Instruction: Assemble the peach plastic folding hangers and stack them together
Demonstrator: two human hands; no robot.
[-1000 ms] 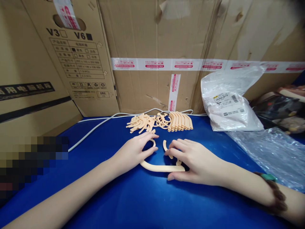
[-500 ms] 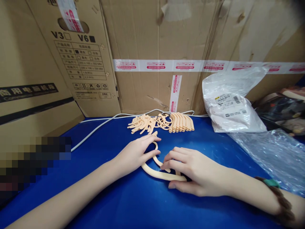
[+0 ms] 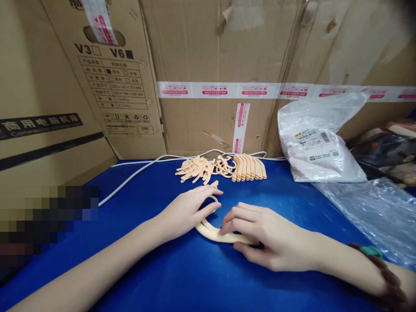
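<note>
Cream plastic curved bar [image 3: 209,234] spans left hand [image 3: 183,210] and right hand [image 3: 264,232], both grasping it; positioning seems underway, calling for steady alignment.

I see through one head-worn camera above the near side of the blue tabletop [image 3: 195,281], facing forward and tilted down across it, close enough to read "V6" on the computer-case carton [image 3: 110,97] at its far left.
</note>
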